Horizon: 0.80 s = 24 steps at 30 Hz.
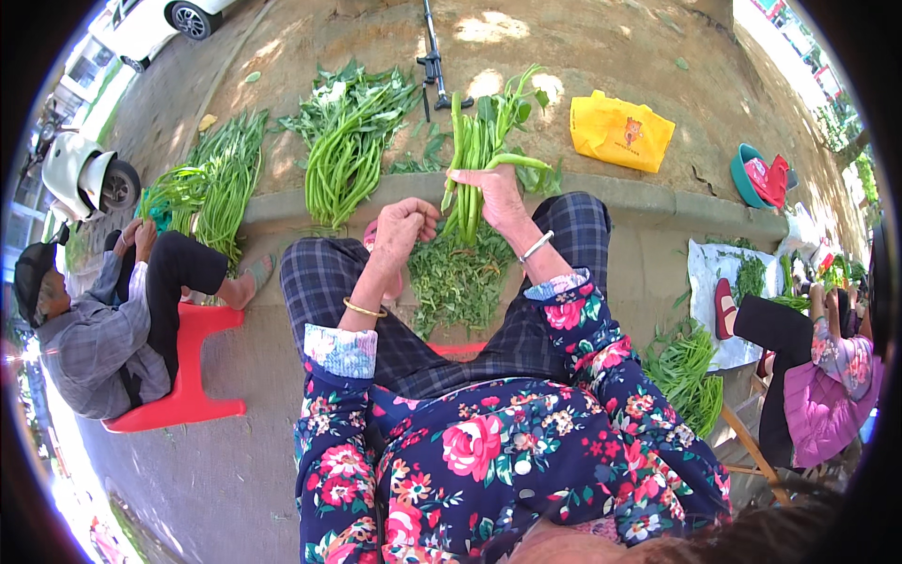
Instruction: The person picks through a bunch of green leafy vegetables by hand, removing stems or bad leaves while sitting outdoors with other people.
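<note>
My right hand [493, 194] is closed around a bunch of thick green vegetable stems [471, 151], thumb across the front, with leafy tips pointing away from me. One bent stem sticks out to the right over that hand. Close to the left side of the bunch is my left hand [405, 225], its fingers curled. Whether a stem or leaf is pinched in its fingertips is unclear. Below both hands, between my knees, lies a heap of torn green leaves [461, 278]. A larger pile of long-stemmed leafy greens [345, 151] rests beyond my left knee.
A low concrete kerb [638, 204] runs before me. Beyond it lie a folding walking stick [435, 63], a yellow bag [620, 132] and a teal basin [747, 176]. At left, a person [106, 352] sits on a red plastic stool [187, 381] by more greens [225, 183]; another person [831, 366] sits right.
</note>
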Each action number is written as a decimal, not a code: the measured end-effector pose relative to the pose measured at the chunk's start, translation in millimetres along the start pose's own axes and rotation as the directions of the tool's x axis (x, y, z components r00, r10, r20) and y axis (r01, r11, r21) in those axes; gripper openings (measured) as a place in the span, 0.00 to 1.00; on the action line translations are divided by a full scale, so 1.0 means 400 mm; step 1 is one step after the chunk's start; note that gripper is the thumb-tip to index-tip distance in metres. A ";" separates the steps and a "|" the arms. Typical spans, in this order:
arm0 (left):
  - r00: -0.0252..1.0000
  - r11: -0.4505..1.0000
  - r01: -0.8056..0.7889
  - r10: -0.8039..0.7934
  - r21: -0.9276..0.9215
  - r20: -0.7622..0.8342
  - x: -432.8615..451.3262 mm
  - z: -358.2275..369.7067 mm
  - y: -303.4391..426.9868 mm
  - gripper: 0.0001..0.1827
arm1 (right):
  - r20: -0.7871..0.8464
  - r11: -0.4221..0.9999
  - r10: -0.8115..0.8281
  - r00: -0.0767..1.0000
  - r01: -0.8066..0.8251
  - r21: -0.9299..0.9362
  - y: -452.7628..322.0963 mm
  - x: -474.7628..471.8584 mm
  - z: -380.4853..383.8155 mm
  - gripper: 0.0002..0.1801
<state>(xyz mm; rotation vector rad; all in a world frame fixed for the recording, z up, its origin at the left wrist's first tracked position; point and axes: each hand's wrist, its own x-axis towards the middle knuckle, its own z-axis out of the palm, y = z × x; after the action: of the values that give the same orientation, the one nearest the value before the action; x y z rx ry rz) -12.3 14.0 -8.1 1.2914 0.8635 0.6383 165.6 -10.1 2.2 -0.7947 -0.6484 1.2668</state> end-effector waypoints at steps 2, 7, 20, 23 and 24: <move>1.000 0.999 -0.008 0.008 0.040 0.002 -0.009 0.009 0.015 0.09 | -0.032 1.000 0.007 0.999 -0.007 0.001 0.000 -0.007 0.011 0.10; 0.997 0.944 -0.057 0.068 0.324 -0.023 -0.016 0.027 0.036 0.11 | -0.024 0.999 -0.029 0.999 0.029 -0.031 0.010 -0.002 0.013 0.12; 0.980 0.893 -0.111 0.171 0.436 -0.101 -0.004 0.030 0.026 0.08 | 0.001 0.999 -0.003 1.000 0.003 -0.032 0.006 -0.014 0.028 0.12; 0.990 0.988 -0.006 0.028 0.151 -0.141 -0.007 0.028 0.037 0.07 | 0.023 0.998 -0.002 1.000 0.001 0.066 0.009 -0.011 0.026 0.11; 0.990 0.998 0.023 -0.016 0.051 -0.141 -0.009 0.027 0.041 0.07 | 0.035 0.995 -0.001 0.999 -0.003 0.102 0.008 -0.010 0.025 0.11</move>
<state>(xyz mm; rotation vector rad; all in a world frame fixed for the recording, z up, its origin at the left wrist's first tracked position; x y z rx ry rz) -4.2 8.1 9.3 1.2952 1.0136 0.7017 154.8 -12.0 5.4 -0.6904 -0.6068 1.3067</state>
